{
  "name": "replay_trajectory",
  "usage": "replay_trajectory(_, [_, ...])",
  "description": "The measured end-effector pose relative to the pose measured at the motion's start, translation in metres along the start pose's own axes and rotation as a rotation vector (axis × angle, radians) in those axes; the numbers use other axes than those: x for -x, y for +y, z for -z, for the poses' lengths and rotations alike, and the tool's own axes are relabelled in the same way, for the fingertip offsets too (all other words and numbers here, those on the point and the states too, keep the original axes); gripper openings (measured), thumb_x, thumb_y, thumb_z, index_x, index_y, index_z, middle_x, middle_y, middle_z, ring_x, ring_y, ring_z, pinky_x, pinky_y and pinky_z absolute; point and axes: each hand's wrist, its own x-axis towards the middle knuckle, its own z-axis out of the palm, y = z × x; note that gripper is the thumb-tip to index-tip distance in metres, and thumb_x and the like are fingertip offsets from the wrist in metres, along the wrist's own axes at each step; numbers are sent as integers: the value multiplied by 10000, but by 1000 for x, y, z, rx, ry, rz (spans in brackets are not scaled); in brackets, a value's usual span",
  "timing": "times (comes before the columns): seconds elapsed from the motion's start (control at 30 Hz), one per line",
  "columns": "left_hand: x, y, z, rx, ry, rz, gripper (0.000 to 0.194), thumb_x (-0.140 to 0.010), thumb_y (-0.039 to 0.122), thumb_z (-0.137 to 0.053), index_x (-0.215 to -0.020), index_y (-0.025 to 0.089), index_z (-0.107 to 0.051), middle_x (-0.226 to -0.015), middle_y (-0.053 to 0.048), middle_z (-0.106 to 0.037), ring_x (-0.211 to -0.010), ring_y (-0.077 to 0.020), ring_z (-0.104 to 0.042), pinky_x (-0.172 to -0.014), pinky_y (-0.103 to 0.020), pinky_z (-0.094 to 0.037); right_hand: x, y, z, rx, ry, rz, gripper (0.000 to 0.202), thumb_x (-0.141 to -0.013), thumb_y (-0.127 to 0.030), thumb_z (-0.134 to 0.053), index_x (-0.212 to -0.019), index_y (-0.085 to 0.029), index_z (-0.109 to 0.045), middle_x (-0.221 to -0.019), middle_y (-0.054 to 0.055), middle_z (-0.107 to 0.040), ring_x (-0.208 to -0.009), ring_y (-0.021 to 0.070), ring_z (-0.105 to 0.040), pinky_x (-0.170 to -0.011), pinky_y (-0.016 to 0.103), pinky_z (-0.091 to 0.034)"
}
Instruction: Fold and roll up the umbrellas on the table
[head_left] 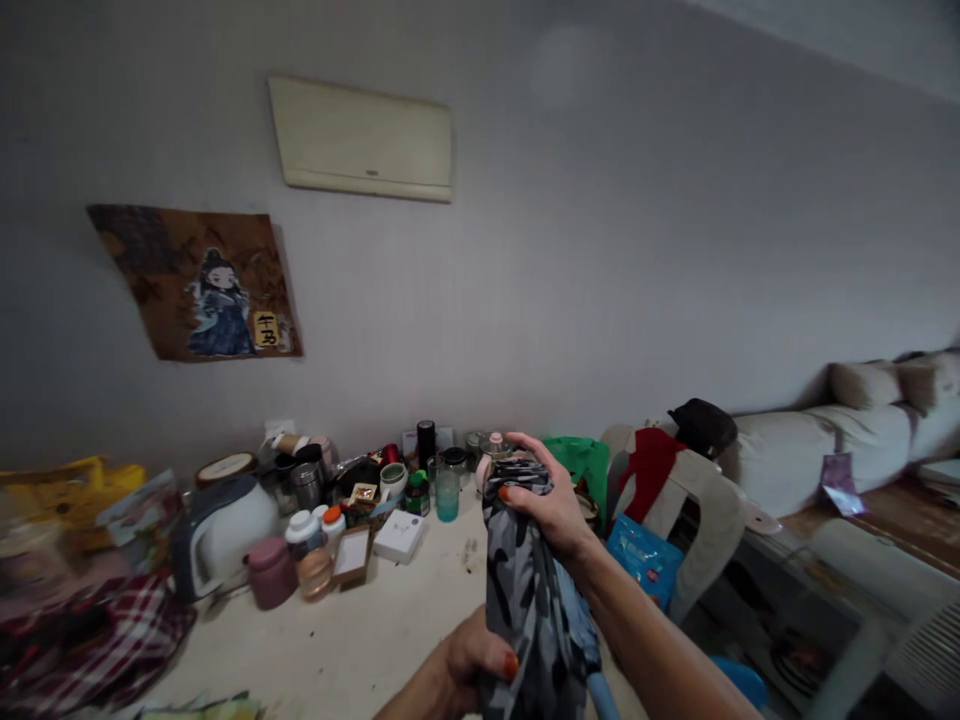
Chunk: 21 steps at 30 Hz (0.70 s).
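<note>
Here both of the person's hands close on a folded umbrella (534, 600) with a grey camouflage canopy, held upright over the near edge of the table (360, 640). The right hand (547, 500) wraps the top end of the bundle, fingers curled over the far side and the thumb pressed on the near side, fully clenched around the fabric. The left hand (469, 660) grips lower down, thumb laid across the cloth, also shut tight on it. A blue handle (602, 695) pokes out below and just right of the lower grip. Just beyond the upper grip, on the tabletop, stand a teal glass (448, 494), a green-capped bottle (417, 492) and a white mug (393, 480), all near one another. To the left of the upper grip and a little nearer the camera lies a small white box (399, 535). Further left of both grips are a framed picture (351, 555) lying flat, a clear bottle with a white cap (311, 550), a mauve jar (270, 572) and a white kettle (225, 535). Well left of the lower grip a plaid cloth (97, 630) covers the table corner. To the right of the upper grip sits a green bag (581, 460), and below it, right of the forearm, a blue packet (645, 560). Well beyond that a chair draped with red clothing (652, 470) stands before a pale sofa (825, 440). On the wall above hang a poster (202, 285) and an air conditioner (364, 140).
</note>
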Motion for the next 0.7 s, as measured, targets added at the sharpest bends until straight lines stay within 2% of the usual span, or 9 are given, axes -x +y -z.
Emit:
replay_trajectory(0.1, [0, -9, 2, -8, 31, -71, 532, -523, 250, -833, -1013, 75, -723, -623, -98, -709, -505, -191, -650, -503, -233, -466, 1, 9, 2, -141, 41, -41, 740, -584, -280, -764, -1272, -214, -501, -1015, 29, -632, -856, 178, -611, -793, 280, -475])
replay_trajectory(0.2, [0, -10, 2, -12, 77, -92, 551, -516, 245, -825, -1026, 69, -712, -627, -91, -700, -461, -155, -610, -463, -208, -434, 8, 24, -1, -186, 129, -117, 806, -554, -372, -797, -1280, -221, -482, -1106, 61, -638, -956, 225, -623, -881, 334, -478])
replay_trajectory(0.3, [2, -11, 2, -21, 177, -97, 582, -504, 290, -819, -1035, 88, -694, -655, -79, -696, -444, -137, -573, -461, -223, -438, 24, 39, -10, -67, 198, -212, 767, -491, -429, -816, -1171, -189, -555, -1127, 100, -650, -1037, 283, -607, -975, 408, -441])
replay_trajectory(0.37, [2, -11, 0, -76, 273, -89, 567, -506, 305, -800, -1021, 96, -681, -655, -68, -688, -466, -145, -569, -497, -257, -465, 33, 44, -15, 67, 215, -251, 749, -474, -395, -832, -1143, -183, -572, -1144, 108, -648, -1047, 290, -602, -997, 431, -423])
replay_trajectory(0.47, [-3, -6, -9, -381, 527, -98, 382, -553, 230, -732, -907, 99, -675, -707, -77, -691, -593, -187, -605, -616, -317, -499, 36, 43, -17, 122, 263, -225, 715, -467, -308, -835, -1119, -169, -576, -1122, 106, -652, -1007, 268, -606, -960, 407, -448])
replay_trajectory(0.53, [-6, -1, -15, -675, 710, -181, 289, -569, 165, -697, -852, 115, -669, -792, -88, -702, -722, -214, -619, -709, -328, -493, 31, 36, -16, 39, 307, -230, 605, -479, -303, -826, -1021, -156, -599, -1022, 93, -673, -914, 246, -619, -869, 377, -493])
replay_trajectory(0.57, [-6, 1, -18, -786, 756, -240, 298, -566, 146, -697, -862, 125, -668, -836, -87, -706, -782, -223, -619, -749, -326, -485, 28, 32, -14, -27, 320, -245, 544, -490, -313, -823, -963, -154, -608, -976, 84, -680, -857, 232, -622, -813, 361, -510])
replay_trajectory(0.63, [-3, 3, -19, -815, 680, -303, 414, -549, 163, -733, -957, 139, -669, -905, -82, -707, -855, -233, -613, -788, -322, -474, 23, 24, -10, -173, 330, -263, 458, -506, -336, -825, -875, -157, -621, -892, 64, -687, -766, 205, -620, -722, 328, -524])
replay_trajectory(0.7, [4, 1, -15, -603, 476, -256, 551, -525, 259, -795, -1047, 147, -660, -920, -81, -702, -836, -227, -619, -770, -321, -477, 23, 15, -6, -314, 322, -231, 394, -521, -350, -818, -815, -162, -636, -784, 42, -679, -724, 196, -622, -691, 315, -530])
